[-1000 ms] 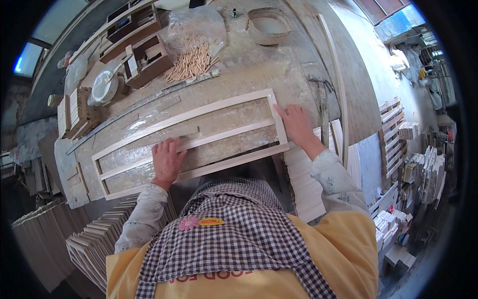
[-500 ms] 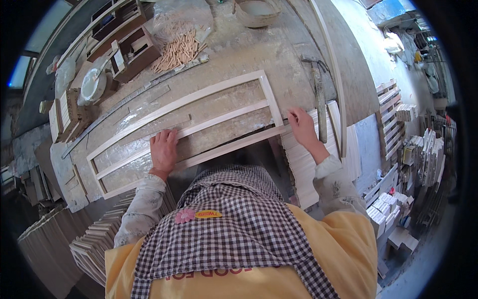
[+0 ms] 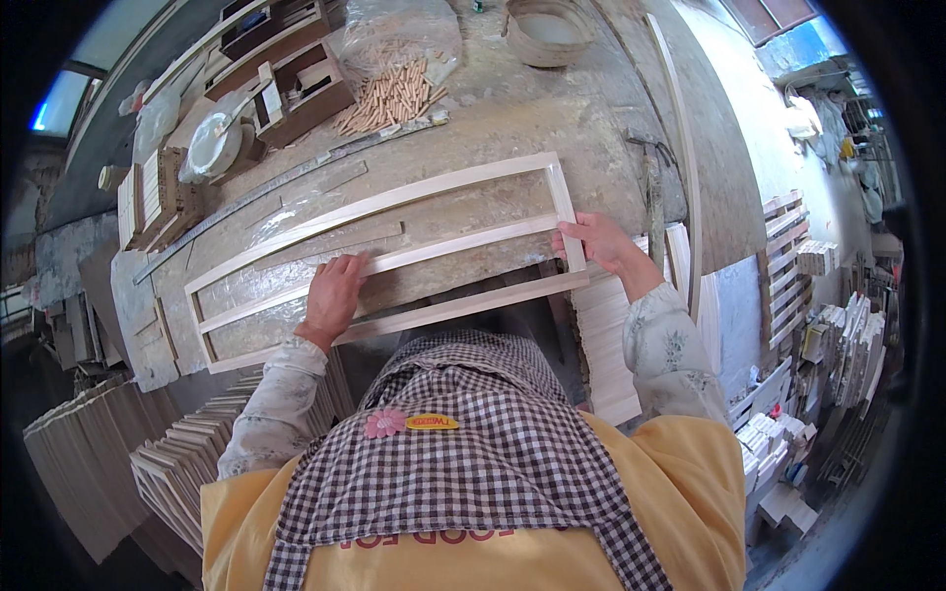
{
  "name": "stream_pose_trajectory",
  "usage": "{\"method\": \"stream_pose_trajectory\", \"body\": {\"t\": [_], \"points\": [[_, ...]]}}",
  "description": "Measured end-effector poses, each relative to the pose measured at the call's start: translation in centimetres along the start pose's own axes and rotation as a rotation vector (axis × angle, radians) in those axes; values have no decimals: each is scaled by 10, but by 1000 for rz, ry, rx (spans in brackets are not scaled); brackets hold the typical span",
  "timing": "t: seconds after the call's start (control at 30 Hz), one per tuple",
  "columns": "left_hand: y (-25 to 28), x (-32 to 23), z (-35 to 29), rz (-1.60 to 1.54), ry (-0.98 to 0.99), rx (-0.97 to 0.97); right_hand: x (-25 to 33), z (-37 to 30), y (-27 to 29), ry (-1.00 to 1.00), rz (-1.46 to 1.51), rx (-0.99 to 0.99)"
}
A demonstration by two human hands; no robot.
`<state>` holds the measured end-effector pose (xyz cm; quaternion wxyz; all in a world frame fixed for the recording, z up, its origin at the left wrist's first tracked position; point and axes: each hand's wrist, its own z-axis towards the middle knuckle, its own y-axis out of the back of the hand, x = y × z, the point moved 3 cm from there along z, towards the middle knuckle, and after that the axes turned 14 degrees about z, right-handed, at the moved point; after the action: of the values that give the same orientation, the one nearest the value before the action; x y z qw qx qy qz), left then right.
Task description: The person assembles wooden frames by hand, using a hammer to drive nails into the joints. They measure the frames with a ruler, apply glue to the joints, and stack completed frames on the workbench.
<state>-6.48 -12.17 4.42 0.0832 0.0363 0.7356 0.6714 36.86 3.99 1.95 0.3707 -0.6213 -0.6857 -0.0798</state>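
The frame (image 3: 394,258) is pale bare wood, smooth and matt, as are the dowel pegs (image 3: 392,94) in their glossy clear plastic bag (image 3: 399,30). The workbench (image 3: 512,128) is rough, stained and dusty. The apron (image 3: 473,433) is checked woven cloth.

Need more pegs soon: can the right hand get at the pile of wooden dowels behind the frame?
Probably yes. The right hand grips the wooden frame at its right end, and the bench between it and the dowels looks open, though it is a long stretch across.
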Motion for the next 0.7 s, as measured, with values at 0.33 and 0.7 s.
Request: {"method": "stream_pose_trajectory", "body": {"t": [0.33, 0.7], "points": [[-1, -2, 3, -5, 37, -74, 0, 10, 2, 43, -27, 3], [-9, 3, 1, -61, 54, -23, -33, -42, 29, -73, -265, -252]]}}
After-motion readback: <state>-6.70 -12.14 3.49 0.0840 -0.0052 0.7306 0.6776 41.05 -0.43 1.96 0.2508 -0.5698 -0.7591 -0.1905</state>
